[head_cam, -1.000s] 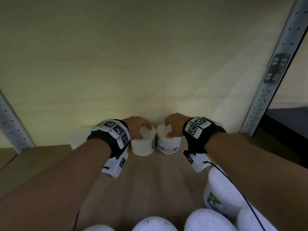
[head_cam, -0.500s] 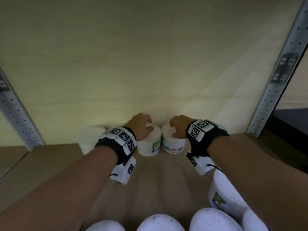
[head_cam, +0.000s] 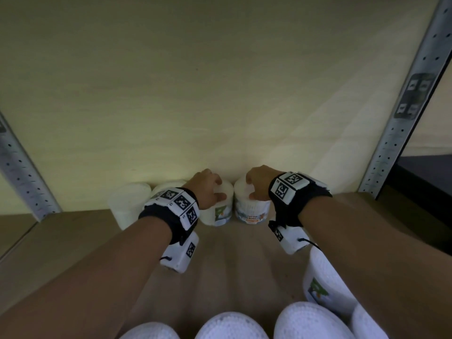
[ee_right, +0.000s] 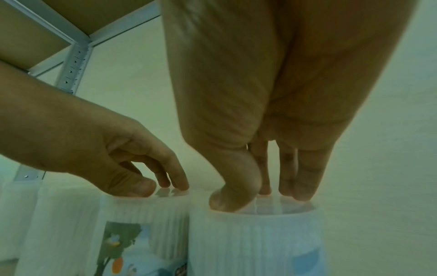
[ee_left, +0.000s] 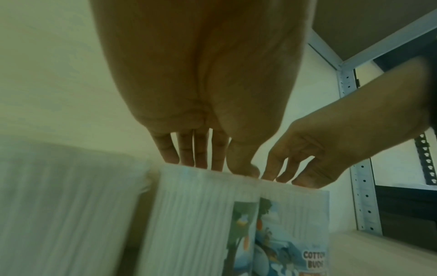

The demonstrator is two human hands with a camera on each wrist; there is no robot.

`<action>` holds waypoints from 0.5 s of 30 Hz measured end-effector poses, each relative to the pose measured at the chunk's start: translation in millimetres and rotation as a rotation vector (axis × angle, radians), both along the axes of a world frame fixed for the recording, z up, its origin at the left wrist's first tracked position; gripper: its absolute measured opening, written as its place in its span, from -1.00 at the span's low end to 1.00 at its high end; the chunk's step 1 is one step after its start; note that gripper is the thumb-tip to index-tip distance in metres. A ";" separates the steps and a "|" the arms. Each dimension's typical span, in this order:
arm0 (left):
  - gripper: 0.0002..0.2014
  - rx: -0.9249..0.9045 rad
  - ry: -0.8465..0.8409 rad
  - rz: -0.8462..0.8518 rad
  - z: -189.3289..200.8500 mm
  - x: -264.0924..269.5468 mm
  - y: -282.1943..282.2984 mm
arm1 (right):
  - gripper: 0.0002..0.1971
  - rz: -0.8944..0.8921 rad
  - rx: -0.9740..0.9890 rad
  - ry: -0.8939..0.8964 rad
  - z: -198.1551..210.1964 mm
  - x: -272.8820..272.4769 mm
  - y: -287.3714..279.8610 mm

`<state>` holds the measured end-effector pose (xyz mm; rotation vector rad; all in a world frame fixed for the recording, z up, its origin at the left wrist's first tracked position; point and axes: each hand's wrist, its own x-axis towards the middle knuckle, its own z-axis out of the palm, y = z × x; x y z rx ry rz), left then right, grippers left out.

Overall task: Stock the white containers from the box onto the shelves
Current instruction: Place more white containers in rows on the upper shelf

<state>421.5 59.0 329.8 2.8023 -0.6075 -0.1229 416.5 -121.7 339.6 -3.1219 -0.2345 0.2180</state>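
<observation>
Two cotton-bud tubs stand upright and side by side at the back of the shelf [head_cam: 73, 241], touching or nearly so, close to the rear wall [head_cam: 220, 94]. The left tub [head_cam: 217, 211] sits directly under the left hand [head_cam: 208, 189]; the right tub [head_cam: 252, 209] sits directly under the right hand [head_cam: 259, 184]. Each tub's long axis is vertical, and each hand comes at it from above. The wrist views show both hands with fingers pointing down, tips resting on the lids, thumbs at the near rims; nothing is clenched around either tub, so the grip looks released or nearly so. Each hand is nearest its own tub. Two more white tubs [head_cam: 132, 204] stand left of the pair along the back. More containers [head_cam: 325, 282] wait near the front of the view. Judging from this, the coming move is a straight lift up and back, clear of the lids.
</observation>
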 end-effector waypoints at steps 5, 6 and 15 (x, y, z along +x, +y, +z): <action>-0.53 -0.014 0.053 -0.045 7.4 -0.7 2.3 | -0.56 0.013 0.012 -0.016 -2.1 0.2 -3.3; -0.54 -0.012 0.065 -0.051 8.1 -0.5 3.2 | -0.55 0.012 0.012 -0.012 -2.0 0.0 -3.6; -0.42 0.025 0.161 -0.119 10.8 4.8 9.6 | -0.56 -0.022 0.017 0.022 -0.6 0.0 -1.2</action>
